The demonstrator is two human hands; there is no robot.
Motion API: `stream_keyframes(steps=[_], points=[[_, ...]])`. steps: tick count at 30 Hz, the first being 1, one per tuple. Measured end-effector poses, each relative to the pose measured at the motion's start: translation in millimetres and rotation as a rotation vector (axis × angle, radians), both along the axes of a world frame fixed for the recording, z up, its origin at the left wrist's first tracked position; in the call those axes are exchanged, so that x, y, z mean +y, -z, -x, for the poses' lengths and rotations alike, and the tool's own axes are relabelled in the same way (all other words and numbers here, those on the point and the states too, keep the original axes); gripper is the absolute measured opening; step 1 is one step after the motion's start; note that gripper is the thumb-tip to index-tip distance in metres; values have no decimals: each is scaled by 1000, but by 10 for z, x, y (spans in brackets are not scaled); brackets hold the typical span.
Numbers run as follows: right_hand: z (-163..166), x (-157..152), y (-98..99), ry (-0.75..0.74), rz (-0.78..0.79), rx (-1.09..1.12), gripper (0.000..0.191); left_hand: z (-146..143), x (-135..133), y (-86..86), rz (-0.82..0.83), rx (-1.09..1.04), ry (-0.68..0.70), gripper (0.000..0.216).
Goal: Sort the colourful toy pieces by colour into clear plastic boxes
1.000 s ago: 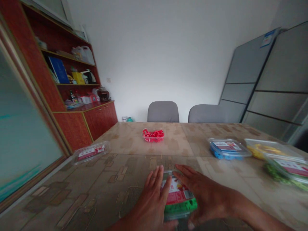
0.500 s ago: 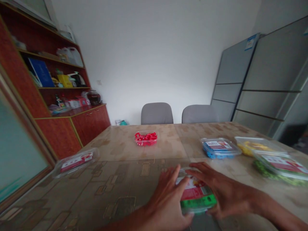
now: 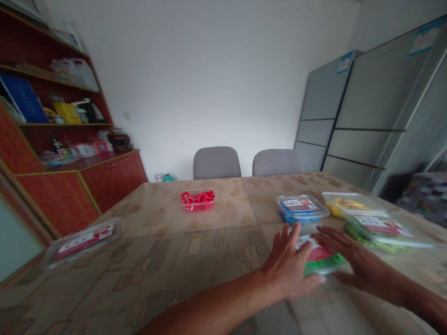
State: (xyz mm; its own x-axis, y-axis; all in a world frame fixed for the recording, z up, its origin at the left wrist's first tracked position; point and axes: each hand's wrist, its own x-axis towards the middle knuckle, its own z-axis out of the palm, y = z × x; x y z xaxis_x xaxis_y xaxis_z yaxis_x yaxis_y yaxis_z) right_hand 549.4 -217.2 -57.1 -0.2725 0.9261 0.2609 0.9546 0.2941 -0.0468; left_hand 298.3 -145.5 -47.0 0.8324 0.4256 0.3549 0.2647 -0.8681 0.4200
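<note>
A clear plastic box with bright green pieces (image 3: 323, 264) sits on the table, its lid carrying a white and red label. My left hand (image 3: 288, 267) is at the box's left side, fingers spread and thumb apart. On the other side, my right hand (image 3: 359, 258) has its fingers stretched over the box's right edge. Both hands look open; whether they still touch the box is hard to tell. Just behind stands a lidded box of blue pieces (image 3: 302, 211). To the right is a lidded box of light green pieces (image 3: 382, 232).
A box of yellow pieces (image 3: 352, 204) stands at the back right. An uncovered box of red pieces (image 3: 198, 200) is farther back on the table (image 3: 209, 260). A loose labelled lid (image 3: 85, 242) lies at the left. Two grey chairs (image 3: 216, 163) stand beyond the far edge.
The bright green box has moved right and away, to just in front of the blue one. My hands have gone with it and loosened. The view has turned slightly right.
</note>
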Motion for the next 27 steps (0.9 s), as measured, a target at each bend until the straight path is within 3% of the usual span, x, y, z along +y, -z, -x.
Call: stream_keyframes(steps=[7,12,16,19,23,27], points=[[-162,36,176,78,-156,-59,68,-282,231,72,54,-76,46,84],[-331,51,231,110,-253,-92,63,-162,228,72,52,-85,34,64],[-459,84,314,83,-283,-67,61,292,279,-9,-19,-30,-28,57],[-373,74,317,83,-338,-54,62,755,514,-57,-53,-9,-188,54],[161,14,65,78,-336,60,60,1461,1041,-112,-26,-60,-434,47],[899,38,-285,23,-90,387,54,2137,1531,-191,39,-136,-759,31]])
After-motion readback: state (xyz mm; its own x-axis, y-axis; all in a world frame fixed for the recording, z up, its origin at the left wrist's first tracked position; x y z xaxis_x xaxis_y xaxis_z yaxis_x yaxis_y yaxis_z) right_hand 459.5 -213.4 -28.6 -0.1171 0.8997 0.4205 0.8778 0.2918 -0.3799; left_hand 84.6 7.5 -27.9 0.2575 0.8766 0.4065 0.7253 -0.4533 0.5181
